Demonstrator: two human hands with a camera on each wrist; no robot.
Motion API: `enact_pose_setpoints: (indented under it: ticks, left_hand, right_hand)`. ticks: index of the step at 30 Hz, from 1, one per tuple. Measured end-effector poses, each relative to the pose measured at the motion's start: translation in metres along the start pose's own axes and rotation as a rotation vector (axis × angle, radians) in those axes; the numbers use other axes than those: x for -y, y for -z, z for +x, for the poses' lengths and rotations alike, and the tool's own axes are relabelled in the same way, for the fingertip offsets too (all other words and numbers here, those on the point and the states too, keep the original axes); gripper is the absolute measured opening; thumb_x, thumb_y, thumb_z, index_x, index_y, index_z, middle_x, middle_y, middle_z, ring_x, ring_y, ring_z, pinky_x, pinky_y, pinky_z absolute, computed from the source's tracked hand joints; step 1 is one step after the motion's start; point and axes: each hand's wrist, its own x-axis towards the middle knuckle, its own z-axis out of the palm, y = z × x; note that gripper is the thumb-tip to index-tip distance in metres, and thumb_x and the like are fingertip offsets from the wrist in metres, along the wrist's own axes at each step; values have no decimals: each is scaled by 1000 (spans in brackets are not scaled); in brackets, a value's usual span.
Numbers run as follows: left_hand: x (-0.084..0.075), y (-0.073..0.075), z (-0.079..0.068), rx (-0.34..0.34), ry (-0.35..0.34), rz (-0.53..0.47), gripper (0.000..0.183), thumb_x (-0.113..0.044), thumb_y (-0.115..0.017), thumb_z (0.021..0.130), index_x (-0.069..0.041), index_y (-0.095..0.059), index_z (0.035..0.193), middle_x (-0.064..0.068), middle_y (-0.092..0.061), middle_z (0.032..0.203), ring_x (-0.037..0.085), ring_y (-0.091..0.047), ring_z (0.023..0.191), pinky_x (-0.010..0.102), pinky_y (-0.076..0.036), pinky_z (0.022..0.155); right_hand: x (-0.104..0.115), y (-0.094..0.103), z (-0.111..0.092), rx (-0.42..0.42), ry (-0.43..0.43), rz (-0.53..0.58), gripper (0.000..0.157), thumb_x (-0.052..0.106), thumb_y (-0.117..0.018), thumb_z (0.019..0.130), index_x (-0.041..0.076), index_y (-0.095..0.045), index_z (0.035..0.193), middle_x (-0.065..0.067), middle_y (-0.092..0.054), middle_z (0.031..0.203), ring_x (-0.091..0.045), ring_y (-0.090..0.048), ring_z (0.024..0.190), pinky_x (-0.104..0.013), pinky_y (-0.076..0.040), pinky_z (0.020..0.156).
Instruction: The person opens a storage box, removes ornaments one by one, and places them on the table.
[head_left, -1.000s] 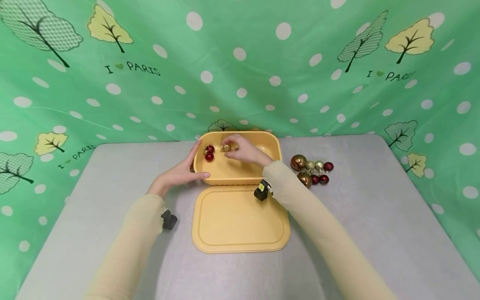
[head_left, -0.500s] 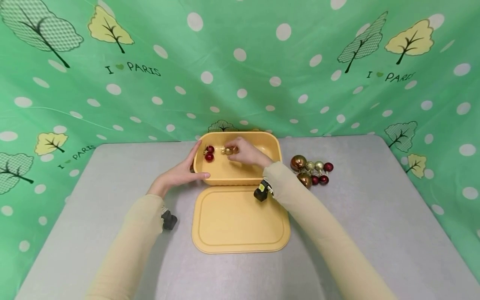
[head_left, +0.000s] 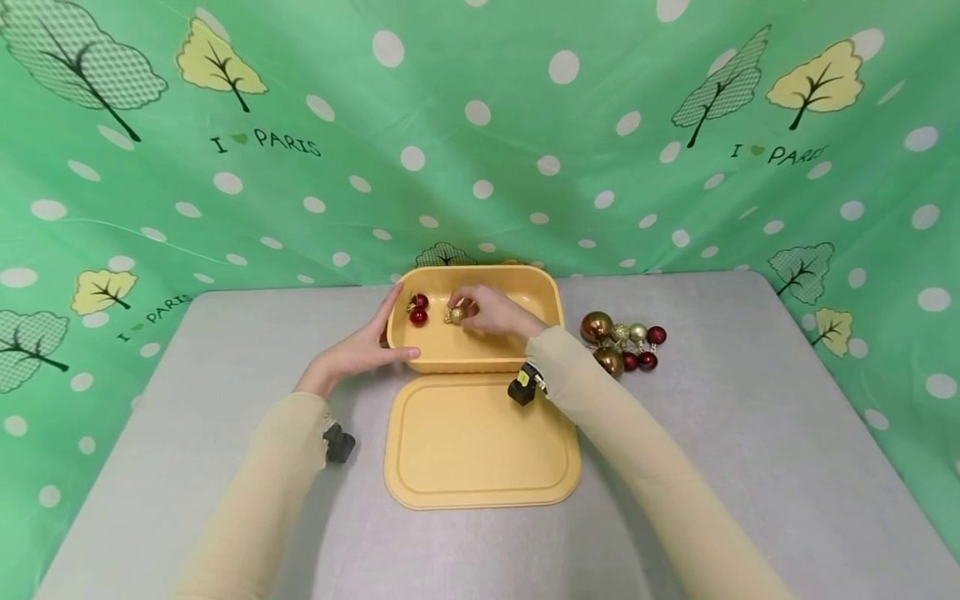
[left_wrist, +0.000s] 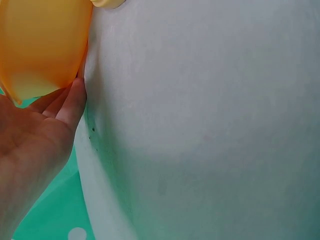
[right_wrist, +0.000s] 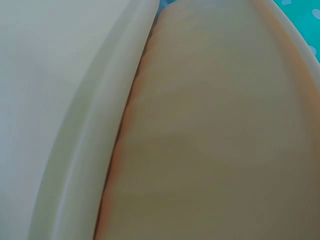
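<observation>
A yellow plastic box [head_left: 468,363] stands uncovered near the back of the table. My left hand [head_left: 358,346] holds its left end, the thumb over the front rim and the fingers along the side; the left wrist view shows those fingers against the outer wall. Inside the box my right hand [head_left: 495,312] has its fingertips around a small gold Christmas bauble [head_left: 457,315], low over the box floor. Two dark red baubles [head_left: 418,317] lie at the left end. The right wrist view shows only the box wall [right_wrist: 210,125] and the lid edge [right_wrist: 85,150], no hand.
The flat yellow lid [head_left: 480,442] lies on the grey table [head_left: 720,467] in front of the box. Right of the box is a cluster of gold, copper and red baubles [head_left: 609,360]. A green patterned cloth [head_left: 480,150] hangs behind and along the sides.
My right hand has moved the gold bauble slightly towards the front of the box, and its fingers have shifted around it. The left hand stays in place.
</observation>
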Motion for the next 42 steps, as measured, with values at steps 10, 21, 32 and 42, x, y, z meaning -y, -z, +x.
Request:
enact_pose_setpoints:
  ticks: [10,21,32,42]
  left_hand:
    - [-1,0,0,-4,3,13,111,-19,-72,87,-28,16,153,12,15,159,35,-1,145,51,-10,115]
    - [2,-1,-1,-12,-13,34,109,-16,-71,88,-26,16,154,11,17,159,36,0,144,51,-10,115]
    - [1,0,-1,-13,15,35,110,-19,-72,87,-30,16,153,12,17,159,37,2,144,52,-8,114]
    - [1,0,-1,-12,11,33,110,-18,-72,88,-30,16,153,14,15,159,37,1,144,51,-9,115]
  right_hand:
    - [1,2,-10,-35,58,65,19,4,-67,90,2,-65,108,-12,-66,102,-22,-62,95,-25,-51,82]
    - [-1,3,-38,-137,118,187,24,2,-66,89,1,-63,113,-12,-64,104,-25,-59,97,-34,-49,87]
    - [0,6,-65,-216,183,205,28,-1,-66,88,-1,-61,115,-13,-64,106,-26,-62,94,-36,-54,79]
    - [-3,16,-88,-262,205,241,27,-6,-64,87,-4,-61,114,-16,-62,112,-27,-61,90,-40,-54,77]
